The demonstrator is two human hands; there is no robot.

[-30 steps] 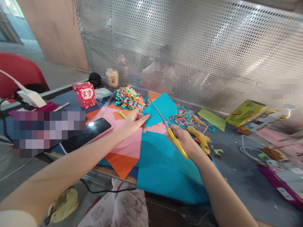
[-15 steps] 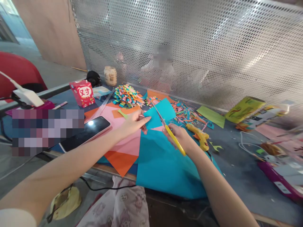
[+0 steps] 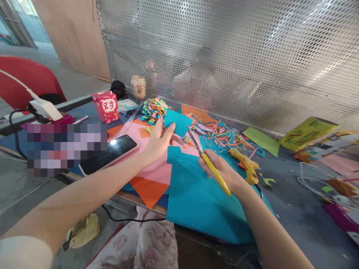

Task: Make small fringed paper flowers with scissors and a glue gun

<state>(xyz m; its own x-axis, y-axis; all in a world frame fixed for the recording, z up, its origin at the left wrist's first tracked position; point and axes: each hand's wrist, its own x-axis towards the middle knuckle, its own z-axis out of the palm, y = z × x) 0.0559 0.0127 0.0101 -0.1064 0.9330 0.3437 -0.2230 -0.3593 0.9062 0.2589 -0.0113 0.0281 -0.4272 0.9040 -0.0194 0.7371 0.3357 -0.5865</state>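
My left hand pinches a small piece of blue paper between thumb and fingers, held above the table. In my right hand is a pair of yellow-handled scissors, with the blades pointing up and left toward the paper's right edge. Beneath the hands lies a large blue sheet. Pink sheets and an orange sheet spread out to its left. Behind the paper piece sits a heap of small coloured paper bits.
Cut paper strips and a yellow glue gun lie to the right, with a green sheet beyond. A phone and a red carton stand left. A perforated metal panel rises behind the table.
The blue paper in my left hand is now smaller and sits farther from the scissors' handles. My view has shifted slightly left. Small paper bits now show below the held piece.
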